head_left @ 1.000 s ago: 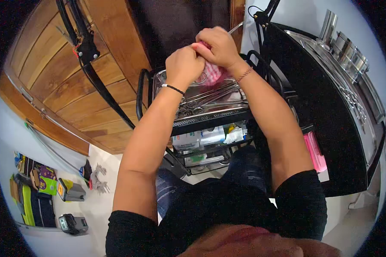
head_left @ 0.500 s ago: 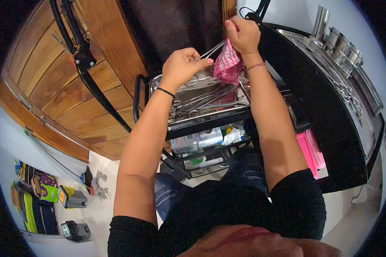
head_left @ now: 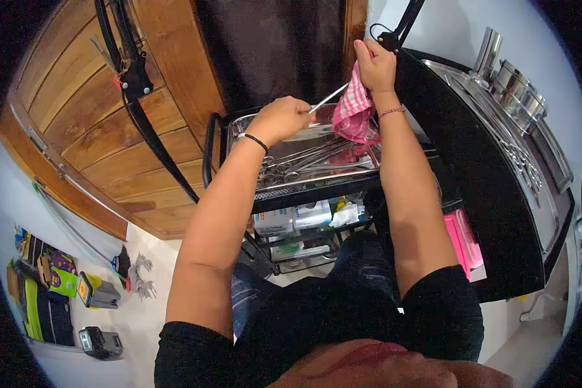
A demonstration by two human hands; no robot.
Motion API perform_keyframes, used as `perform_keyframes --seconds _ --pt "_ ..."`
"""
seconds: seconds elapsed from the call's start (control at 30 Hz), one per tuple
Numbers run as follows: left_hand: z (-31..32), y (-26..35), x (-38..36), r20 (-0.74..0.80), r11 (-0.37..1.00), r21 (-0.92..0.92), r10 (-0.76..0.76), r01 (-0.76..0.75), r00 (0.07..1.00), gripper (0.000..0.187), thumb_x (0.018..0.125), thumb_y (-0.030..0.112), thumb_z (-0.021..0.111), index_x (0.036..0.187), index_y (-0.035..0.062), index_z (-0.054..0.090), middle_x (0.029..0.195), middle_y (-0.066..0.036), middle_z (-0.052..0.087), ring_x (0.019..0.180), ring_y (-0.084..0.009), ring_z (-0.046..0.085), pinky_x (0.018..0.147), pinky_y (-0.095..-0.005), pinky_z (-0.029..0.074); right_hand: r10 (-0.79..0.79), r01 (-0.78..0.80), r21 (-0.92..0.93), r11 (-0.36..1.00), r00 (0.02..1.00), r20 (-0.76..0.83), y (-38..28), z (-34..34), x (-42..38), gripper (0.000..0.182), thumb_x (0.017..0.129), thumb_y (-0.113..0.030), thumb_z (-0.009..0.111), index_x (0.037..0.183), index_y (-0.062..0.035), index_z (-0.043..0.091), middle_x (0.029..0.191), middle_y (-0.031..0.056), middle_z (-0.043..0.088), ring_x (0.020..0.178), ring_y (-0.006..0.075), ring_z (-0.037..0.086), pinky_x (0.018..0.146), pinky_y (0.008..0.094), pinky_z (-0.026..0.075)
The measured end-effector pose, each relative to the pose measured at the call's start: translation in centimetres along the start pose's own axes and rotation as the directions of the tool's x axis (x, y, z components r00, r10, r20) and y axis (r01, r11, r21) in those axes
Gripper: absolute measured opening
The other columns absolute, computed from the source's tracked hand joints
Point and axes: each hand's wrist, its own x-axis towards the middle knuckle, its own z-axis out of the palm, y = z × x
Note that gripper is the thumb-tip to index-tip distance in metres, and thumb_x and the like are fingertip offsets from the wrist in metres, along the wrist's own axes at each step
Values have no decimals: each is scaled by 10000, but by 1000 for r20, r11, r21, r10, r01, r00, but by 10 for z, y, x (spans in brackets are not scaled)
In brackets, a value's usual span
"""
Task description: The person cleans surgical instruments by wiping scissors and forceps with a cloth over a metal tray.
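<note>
My left hand [head_left: 283, 119] is closed on the handle end of long-shanked metal forceps [head_left: 330, 97]. Their shaft slants up to the right, toward a pink-and-white checked cloth [head_left: 355, 102]. My right hand [head_left: 376, 64] grips this cloth, with the forceps' far end hidden in or behind it. The cloth's loose part hangs over a shiny metal tray [head_left: 239, 124]. Several ring-handled instruments [head_left: 297, 165] lie in that tray below my hands, their rings toward the left.
The tray rests on a black trolley [head_left: 284, 198] with packets on lower shelves. At right, a black table [head_left: 491, 213] carries another metal tray [head_left: 553, 233] of instruments, a steel canister [head_left: 515, 96] and a steel cylinder [head_left: 488, 55]. A pink box [head_left: 462, 239] is beneath.
My left hand has rolled over, so the ring handle seen earlier is hidden. The forceps' shanks now look like a single shaft. The view has shifted slightly.
</note>
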Motion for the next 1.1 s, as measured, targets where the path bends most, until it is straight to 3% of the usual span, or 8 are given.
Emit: perform_keyframes --seconds 0.17,0.3,0.57,0.63,0.8,0.97,1.1 --pt "3 3 0 -69 993 116 -23 31 997 209 814 234 512 801 80 653 641 -15 613 557 -154 550 538 -285 399 106 -106 0 994 994 6 0 1 0 318 796 -330 570 622 -64 555 518 79 526 447 277 442 447 347 365" --pt "4 -3 0 -53 999 -12 -39 39 998 237 829 256 482 778 94 648 682 -12 638 607 -165 591 573 -291 424 14 -13 -39 999 1000 10 -9 4 -3 316 794 -333 568 619 -71 551 517 75 528 446 281 443 443 355 360" --pt "-3 17 -6 -106 988 98 -112 122 988 221 810 271 491 754 121 643 650 -14 630 589 -193 588 588 -312 441 -176 201 -141 969 969 175 -43 12 -15 278 805 -296 568 649 -67 541 546 50 523 459 257 458 449 333 360" --pt "-3 19 -6 -155 982 130 -117 137 981 213 788 289 512 740 126 642 640 -28 628 585 -215 588 584 -327 445 -323 332 19 943 900 293 -53 20 -21 258 789 -288 580 648 -75 545 551 42 528 461 248 469 448 328 364" --pt "-3 24 -10 -350 918 382 40 104 936 205 717 310 552 683 119 618 619 -66 618 579 -273 577 557 -353 440 -433 423 94 901 863 260 -68 28 -27 288 775 -323 570 595 -103 526 567 32 566 468 257 506 440 335 379" --pt "-3 26 -12 -372 936 346 72 66 926 201 658 311 568 646 113 601 624 -95 614 581 -322 560 538 -376 434 -416 427 -42 903 896 157 -55 12 -11 278 770 -313 577 598 -101 528 563 24 561 465 253 505 427 328 370" --pt "-2 27 -13 -379 924 377 94 61 921 201 661 318 578 643 119 586 589 -85 594 558 -306 553 531 -373 430 -336 351 -73 934 928 164 -44 8 -8 268 767 -308 581 598 -106 529 561 10 558 464 235 498 449 311 373"
